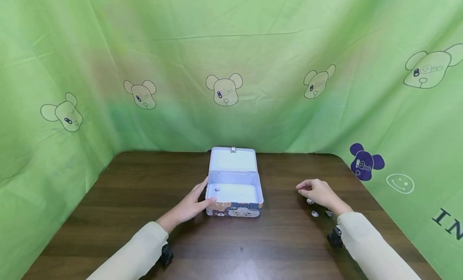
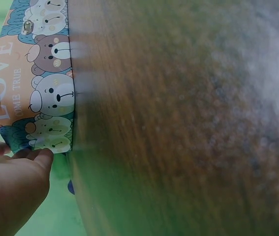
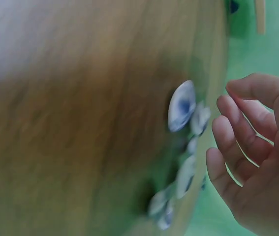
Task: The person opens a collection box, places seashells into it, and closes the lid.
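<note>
A tin box [image 1: 234, 210] with a white inside stands on the table, its hinged lid [image 1: 233, 160] tipped back. Cartoon bears and the word LOVE cover its front, close up in the left wrist view. My left hand [image 1: 189, 205] holds the box's left side, fingers along the wall and thumb over the front rim. Inside lies one small shell [image 1: 217, 189]. To the right, my right hand [image 1: 320, 193] hovers over white and purplish shells [image 1: 315, 213], fingers loosely bent. Nothing shows between its fingers [image 3: 225, 132] in the right wrist view; a nearby shell [image 3: 182, 106] lies apart from them.
The dark wooden table [image 1: 144, 183] ends at a green curtain [image 1: 173, 123] printed with bear heads, behind and at both sides. A metal clasp [image 1: 233, 150] sits on the raised lid's edge. Another shell [image 1: 329, 213] lies near the right wrist.
</note>
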### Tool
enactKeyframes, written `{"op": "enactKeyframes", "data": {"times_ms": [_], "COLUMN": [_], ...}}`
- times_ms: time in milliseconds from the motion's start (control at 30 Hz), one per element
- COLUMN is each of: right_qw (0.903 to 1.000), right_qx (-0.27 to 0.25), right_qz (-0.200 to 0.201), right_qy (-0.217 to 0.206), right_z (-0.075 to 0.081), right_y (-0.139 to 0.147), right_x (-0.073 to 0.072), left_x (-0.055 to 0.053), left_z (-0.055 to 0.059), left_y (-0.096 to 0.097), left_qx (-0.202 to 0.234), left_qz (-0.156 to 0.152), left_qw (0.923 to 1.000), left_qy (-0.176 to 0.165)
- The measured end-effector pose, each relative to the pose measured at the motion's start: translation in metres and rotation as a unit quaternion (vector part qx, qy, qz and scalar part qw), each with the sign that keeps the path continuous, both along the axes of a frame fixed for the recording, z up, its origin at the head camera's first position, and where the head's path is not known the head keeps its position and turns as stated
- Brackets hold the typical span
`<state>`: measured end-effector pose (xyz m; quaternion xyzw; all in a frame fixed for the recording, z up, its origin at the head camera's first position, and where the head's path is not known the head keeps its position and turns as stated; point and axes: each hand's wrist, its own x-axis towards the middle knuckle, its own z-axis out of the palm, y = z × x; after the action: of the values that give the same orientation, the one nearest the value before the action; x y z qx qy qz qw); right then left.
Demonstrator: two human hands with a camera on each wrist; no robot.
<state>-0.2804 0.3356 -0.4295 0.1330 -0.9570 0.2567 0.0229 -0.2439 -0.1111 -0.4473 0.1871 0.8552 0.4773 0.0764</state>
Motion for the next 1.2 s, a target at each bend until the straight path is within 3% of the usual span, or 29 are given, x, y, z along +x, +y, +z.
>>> {"op": "enactKeyframes", "data": {"times_ms": [433,900,1200], "right_qw": [0.9997,0.9988,0.9989], "right_qx": [0.01,0.002,-0.006], "right_qz": [-0.024,-0.037,-0.04], "right_qy": [-0.007,-0.032,-0.024], "right_z": [-0.013,-0.011,-0.006], "right_y": [0.02,0.021,0.019], "right_x": [0.001,0.002,0.001], "left_x": [-0.002,0.0,0.0], "left_z": [-0.003,-0.001,0.001], "left_y": [0.0,0.001,0.001], "left_qx": [0.005,0.0,0.001], "left_qz": [-0.002,0.001,0.001], "left_qw": [1.0,1.0,1.0], "left_qy": [0.003,0.005,0.008]}}
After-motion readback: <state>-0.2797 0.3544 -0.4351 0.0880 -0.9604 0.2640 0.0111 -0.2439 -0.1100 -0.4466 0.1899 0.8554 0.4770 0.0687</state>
